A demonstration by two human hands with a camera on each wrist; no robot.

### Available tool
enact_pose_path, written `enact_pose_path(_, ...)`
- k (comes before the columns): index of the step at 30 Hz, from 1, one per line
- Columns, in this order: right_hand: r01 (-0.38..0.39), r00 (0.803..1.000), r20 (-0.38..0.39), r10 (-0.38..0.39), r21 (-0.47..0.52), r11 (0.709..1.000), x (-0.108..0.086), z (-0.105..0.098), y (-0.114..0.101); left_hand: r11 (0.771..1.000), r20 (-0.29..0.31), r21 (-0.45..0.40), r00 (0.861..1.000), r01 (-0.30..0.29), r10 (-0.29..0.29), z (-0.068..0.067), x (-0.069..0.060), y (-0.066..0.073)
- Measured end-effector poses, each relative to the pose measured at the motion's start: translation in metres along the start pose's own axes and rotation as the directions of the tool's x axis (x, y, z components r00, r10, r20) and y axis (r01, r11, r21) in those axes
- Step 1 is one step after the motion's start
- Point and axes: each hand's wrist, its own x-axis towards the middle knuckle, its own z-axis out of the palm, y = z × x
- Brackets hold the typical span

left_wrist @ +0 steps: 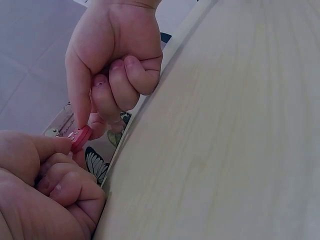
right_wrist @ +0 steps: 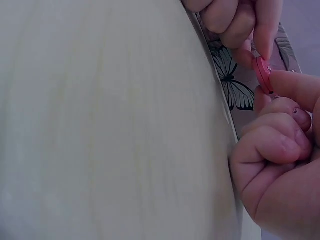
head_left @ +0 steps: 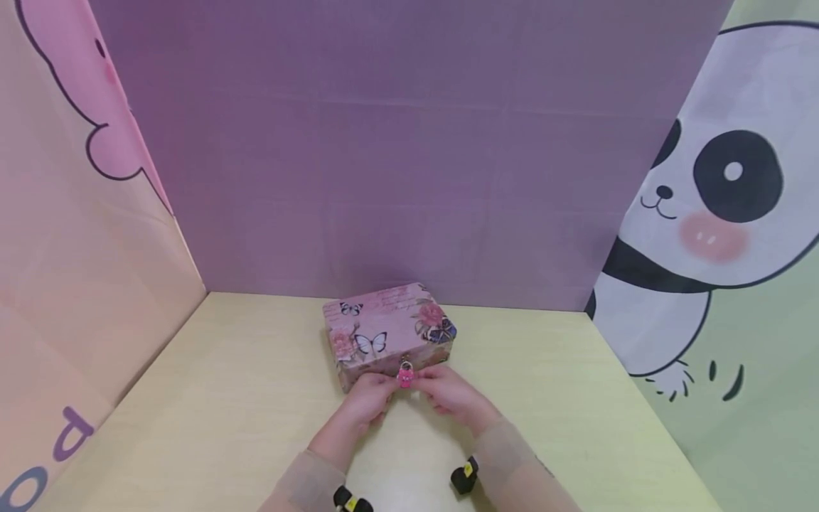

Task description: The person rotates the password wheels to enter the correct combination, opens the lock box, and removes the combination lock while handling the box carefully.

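A pink box (head_left: 390, 327) printed with butterflies and roses stands on the table with its lid down. At its front latch hangs a small pink padlock (head_left: 406, 375) with a metal shackle. My left hand (head_left: 371, 397) pinches the padlock from the left, thumb on top and the other fingers curled. From the right, my right hand (head_left: 453, 395) pinches the same padlock between thumb and forefinger. Both thumbs meet the padlock (right_wrist: 262, 75) in the right wrist view. The fingers hide much of its underside, and I cannot tell whether a key is there.
The pale wood-grain table (head_left: 243, 405) spreads around the box. A purple backdrop (head_left: 397, 156) rises close behind it. Side panels stand at left and right, the right one printed with a panda (head_left: 704, 263). Black wrist devices (head_left: 464, 478) sit at my sleeves.
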Motion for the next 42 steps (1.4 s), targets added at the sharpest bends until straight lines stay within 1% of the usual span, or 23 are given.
enact_pose_path(9, -0.019, 0.999, -0.028, 0.019, 0.014, 1.000, 0.0025, 0.0037, 0.0014, 1.000, -0.012, 0.012, 1.000, 0.002, -0.001, -0.0004, 0.0000, 0.0004)
enact_pose_path(15, -0.030, 0.999, -0.042, 0.031, 0.015, 0.999, 0.0024, 0.0052, 0.0013, 1.000, -0.002, 0.023, 1.000, 0.002, -0.002, -0.0003, 0.0003, 0.0003)
enact_pose_path(24, -0.019, 1.000, -0.024, 0.019, 0.008, 1.000, 0.0016, 0.0037, 0.0008, 1.000, -0.006, 0.003, 1.000, 0.007, -0.007, 0.0005, 0.0022, -0.0009)
enact_pose_path(31, -0.013, 1.000, -0.024, 0.013, 0.005, 1.000, 0.0025, 0.0054, 0.0016, 1.000, -0.005, -0.004, 1.000, 0.010, -0.010, -0.0010, 0.0018, -0.0028)
enact_pose_path(38, -0.020, 0.999, -0.027, 0.020, -0.002, 1.000, 0.0013, 0.0057, -0.0004, 1.000, -0.002, 0.017, 1.000, 0.007, -0.007, -0.0010, 0.0021, -0.0040)
enact_pose_path(42, -0.019, 1.000, -0.017, 0.019, 0.005, 1.000, 0.0001, 0.0046, -0.0020, 1.000, 0.000, 0.016, 1.000, 0.003, -0.003, -0.0014, 0.0028, -0.0045)
